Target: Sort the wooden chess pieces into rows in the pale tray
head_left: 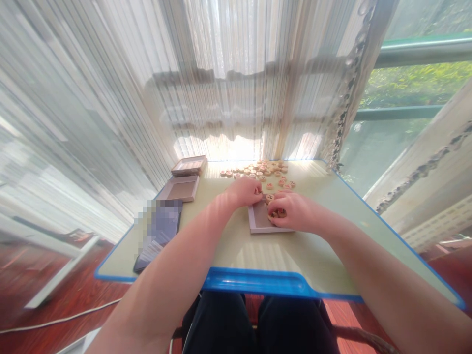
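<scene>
The person's left hand (245,191) is bent in over the far left corner of the box (258,229), its fingers curled and drawn together, pinching a piece (258,191) at the fingertips. The right hand (293,210) reaches into the box from the right, palm down and half curled; its thumb and forefinger come round a black-marked piece (273,215), but whether they grip it or merely rest against it cannot be told. A second black-marked piece (282,213) lies under the same hand, and a third (270,197) sits at the far side of the box, between the hands. Beyond, loose pieces (261,171) are clustered toward the far edge of the table (228,246), with a few scattered nearer the right hand. A lid (180,189) lies well to the left.
</scene>
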The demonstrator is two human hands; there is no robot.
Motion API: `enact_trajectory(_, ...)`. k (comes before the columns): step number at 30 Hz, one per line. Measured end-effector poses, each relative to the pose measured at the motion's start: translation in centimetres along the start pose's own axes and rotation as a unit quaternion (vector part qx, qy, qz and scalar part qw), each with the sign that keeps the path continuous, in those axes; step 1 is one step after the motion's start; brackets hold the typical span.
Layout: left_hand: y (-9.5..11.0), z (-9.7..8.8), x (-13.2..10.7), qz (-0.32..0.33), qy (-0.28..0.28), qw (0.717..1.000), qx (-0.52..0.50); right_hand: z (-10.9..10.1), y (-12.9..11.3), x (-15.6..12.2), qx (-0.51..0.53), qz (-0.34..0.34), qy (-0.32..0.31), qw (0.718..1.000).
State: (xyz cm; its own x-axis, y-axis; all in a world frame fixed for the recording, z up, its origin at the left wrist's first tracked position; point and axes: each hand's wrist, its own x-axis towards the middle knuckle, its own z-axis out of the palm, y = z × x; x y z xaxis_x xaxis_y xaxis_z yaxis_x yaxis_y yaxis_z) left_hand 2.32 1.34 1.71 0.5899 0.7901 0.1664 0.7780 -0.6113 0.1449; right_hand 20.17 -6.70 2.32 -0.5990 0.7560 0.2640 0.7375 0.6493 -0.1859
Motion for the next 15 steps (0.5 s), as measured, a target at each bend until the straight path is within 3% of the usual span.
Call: enact_trajectory(15, 0.02, -0.34, -0.11, -0.011, 0.001, 1.0, -0.012, -0.46, -0.19, -0.15, 0.011, 0.011, -0.005, 1.0)
